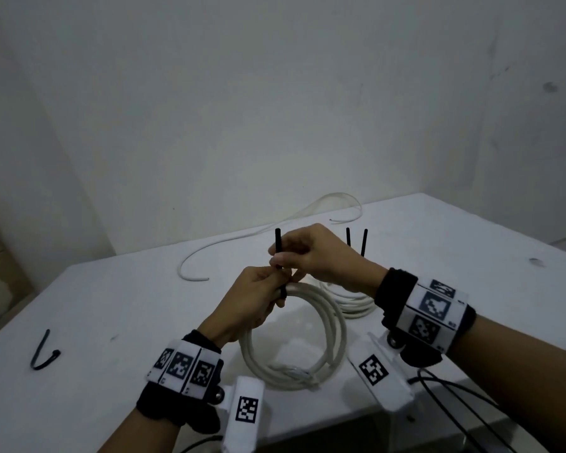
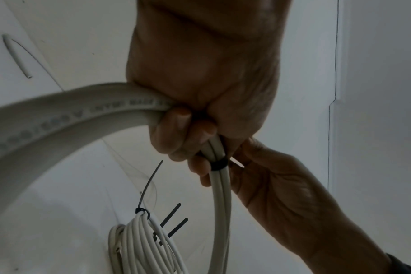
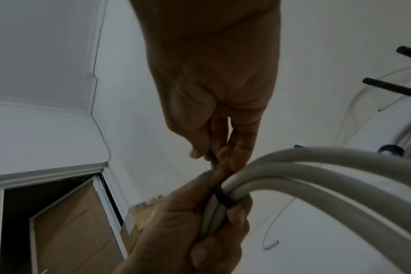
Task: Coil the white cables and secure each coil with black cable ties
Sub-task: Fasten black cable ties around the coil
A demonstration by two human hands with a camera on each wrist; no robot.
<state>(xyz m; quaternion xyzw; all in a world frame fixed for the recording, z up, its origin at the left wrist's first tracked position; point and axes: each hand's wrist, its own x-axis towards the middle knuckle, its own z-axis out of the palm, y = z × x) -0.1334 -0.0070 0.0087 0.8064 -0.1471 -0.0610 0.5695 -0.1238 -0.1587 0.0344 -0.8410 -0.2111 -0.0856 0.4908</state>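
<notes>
1. The white worktop point(image 1: 118, 308) has its far edge running close along the wall, its right corner behind the hands, and its near edge just under the wrists.
2. Bare surface lies to the left, between the hands and a bent black cable tie point(image 1: 43, 353) resting alone near the left edge.
3. A loose white cable point(image 1: 229, 240) trails across the far part of the worktop, with one cut end lying on the surface left of the hands.
4. The coil being tied point(image 1: 307, 338) stands up off the worktop in front of the person, held at its top.
5. The left hand point(image 1: 252, 302) has its fingers curled round the coil's strands, gripping them together where a black tie point(image 2: 218, 164) loops round them.
6. The right hand point(image 1: 314, 253) pinches the tail of that tie between thumb and fingers; the tail sticks up above the knuckles.
7. A second coil point(image 2: 143, 246) lies on the worktop just beyond, right of the hands, already bound with ties; two of their black tails stand upright behind the right wrist.
8. Grey printing runs along the held cable's jacket in the left wrist view; it is too blurred to read.
9. Both wrists wear bands point(image 1: 435, 308) with black-and-white square marker patterns, no legible words.
</notes>
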